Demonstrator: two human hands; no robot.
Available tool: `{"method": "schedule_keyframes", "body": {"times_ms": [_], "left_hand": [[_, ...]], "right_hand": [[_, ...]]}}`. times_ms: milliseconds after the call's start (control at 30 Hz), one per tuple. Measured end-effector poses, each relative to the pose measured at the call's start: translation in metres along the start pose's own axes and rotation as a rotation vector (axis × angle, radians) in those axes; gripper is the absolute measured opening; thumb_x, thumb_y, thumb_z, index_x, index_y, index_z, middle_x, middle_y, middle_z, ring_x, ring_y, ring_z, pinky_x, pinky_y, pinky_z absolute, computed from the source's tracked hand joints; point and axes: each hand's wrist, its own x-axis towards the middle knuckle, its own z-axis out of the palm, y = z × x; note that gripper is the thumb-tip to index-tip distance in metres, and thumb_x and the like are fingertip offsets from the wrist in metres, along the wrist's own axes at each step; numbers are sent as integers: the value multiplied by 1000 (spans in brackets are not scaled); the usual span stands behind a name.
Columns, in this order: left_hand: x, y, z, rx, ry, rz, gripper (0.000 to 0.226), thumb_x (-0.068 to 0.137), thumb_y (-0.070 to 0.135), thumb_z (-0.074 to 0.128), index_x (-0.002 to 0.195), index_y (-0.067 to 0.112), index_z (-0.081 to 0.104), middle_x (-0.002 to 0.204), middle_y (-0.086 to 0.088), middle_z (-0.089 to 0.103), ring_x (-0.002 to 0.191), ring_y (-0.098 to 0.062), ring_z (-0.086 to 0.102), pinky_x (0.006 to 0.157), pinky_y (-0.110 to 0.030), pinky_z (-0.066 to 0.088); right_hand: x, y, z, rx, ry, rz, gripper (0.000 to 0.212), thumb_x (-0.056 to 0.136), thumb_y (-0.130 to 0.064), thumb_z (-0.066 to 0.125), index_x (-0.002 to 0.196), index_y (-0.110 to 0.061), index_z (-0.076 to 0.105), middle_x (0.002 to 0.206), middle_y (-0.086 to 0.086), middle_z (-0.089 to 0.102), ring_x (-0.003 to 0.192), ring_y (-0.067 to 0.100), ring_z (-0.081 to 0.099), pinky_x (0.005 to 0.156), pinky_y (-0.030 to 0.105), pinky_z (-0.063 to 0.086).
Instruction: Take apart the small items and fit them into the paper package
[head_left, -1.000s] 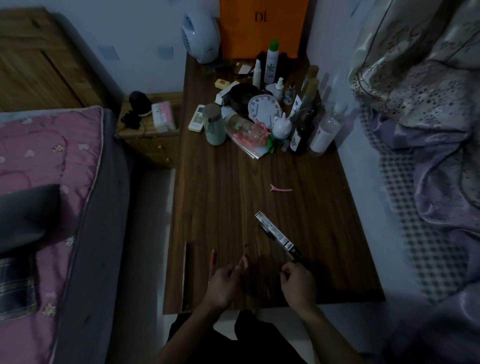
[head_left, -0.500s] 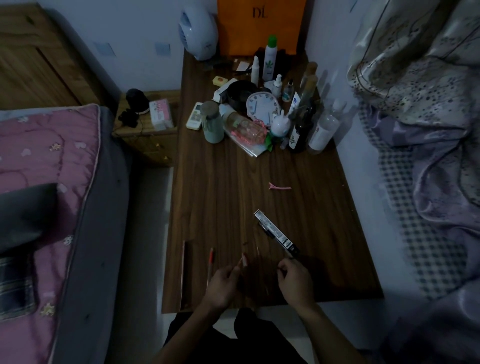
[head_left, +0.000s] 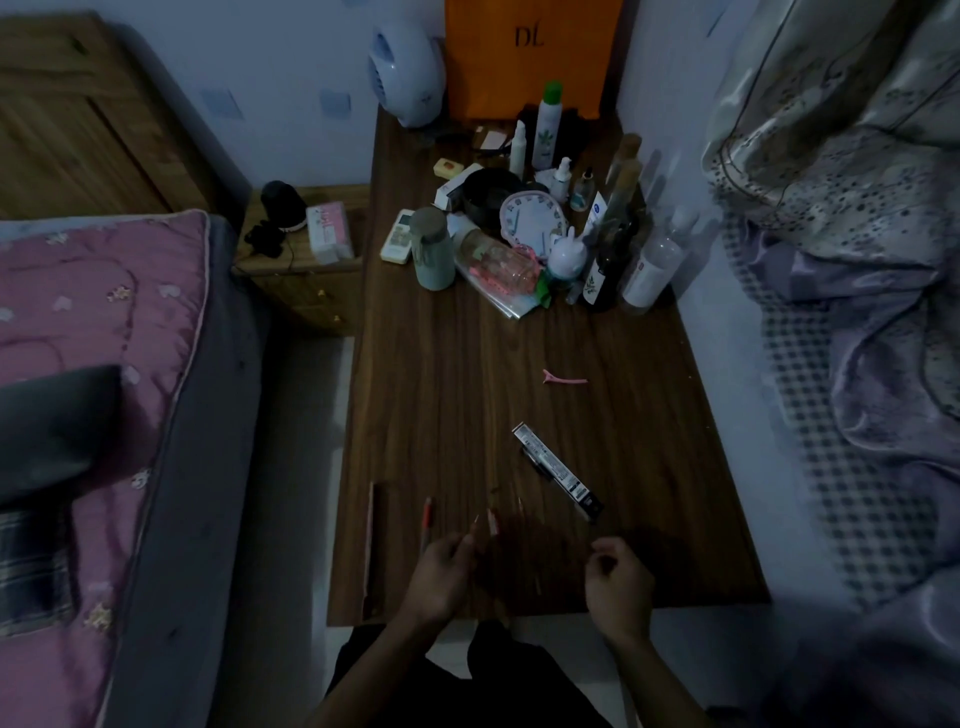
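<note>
Over the desk (head_left: 467, 415), our left hand (head_left: 441, 577) pinches a small pale stick (head_left: 492, 522) in its fingers. Our right hand (head_left: 618, 579) curls near the black packet (head_left: 558, 470); whether it holds anything, we cannot tell.

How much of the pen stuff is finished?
Done: the long packet lies open-looking on the table. In hand: the left hand pinches small thin pieces; too dim to name. Left: the red pen lies untouched; the right hand is curled, seemingly holding nothing.

Dim, bluish, grainy view — edges bowed, shadows soft.
</note>
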Motion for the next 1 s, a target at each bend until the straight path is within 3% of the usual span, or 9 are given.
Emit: {"method": "schedule_keyframes", "body": {"times_ms": [133,233,367,467,533,700,767,833,1000], "left_hand": [[1,1,2,-71,10,-46,32,102,27,44,92,12,70,81,-2,72,67,-8,67,59,-21,50],[-3,5,3,-172,33,-67,30,102,26,45,91,17,72,88,-1,75,82,-12,70,69,-26,50],[-13,14,3,-357,-9,-105,31,101,24,45,100,11,72,95,-6,76,84,-12,72,69,-24,55],[-19,18,6,-508,-44,-105,32,102,17,42,110,1,69,111,-19,71,107,-29,65,96,-41,49],[-18,16,6,-564,-57,-99,33,102,14,41,115,-4,65,116,-23,68,113,-33,61,105,-46,43],[-11,8,2,-569,-71,-116,31,102,18,44,108,4,72,110,-20,72,108,-30,67,93,-40,51],[-8,2,1,-553,-74,-124,31,101,18,45,105,10,75,108,-16,74,106,-26,69,91,-36,52],[-4,-1,2,-529,-87,-124,29,100,20,48,105,13,75,108,-12,75,105,-25,69,91,-36,52],[8,-3,-11,-201,112,-43,11,92,16,62,99,20,70,98,-4,74,89,-15,70,73,-25,55]], "right_hand": [[-16,-11,-1,85,-66,65,21,88,-1,65,95,-21,69,98,5,72,87,20,65,75,26,48],[-31,-36,3,138,-320,54,26,90,-9,65,89,-35,66,92,-6,70,83,13,68,65,18,46],[-46,-74,13,143,-597,-23,15,89,-25,68,91,-40,71,92,-15,75,86,-3,69,70,12,51],[-52,-89,24,185,-654,-70,17,91,-23,67,99,-36,75,96,-10,78,91,-3,71,81,19,57],[-53,-95,31,167,-644,-90,20,94,-21,64,108,-28,76,101,-7,78,94,-1,70,84,20,57],[-49,-97,38,167,-650,-87,23,93,-10,63,109,-17,77,99,-13,75,110,4,66,83,10,51],[-49,-97,40,168,-660,-83,25,93,-7,62,113,-13,76,111,-20,68,112,-8,60,83,5,48],[-50,-99,39,166,-678,-66,27,94,-7,61,117,-13,74,109,-29,59,97,-23,55,77,2,47],[-44,-104,30,160,-569,22,14,96,-15,63,102,-22,73,101,-4,73,94,10,68,71,17,49]]}}
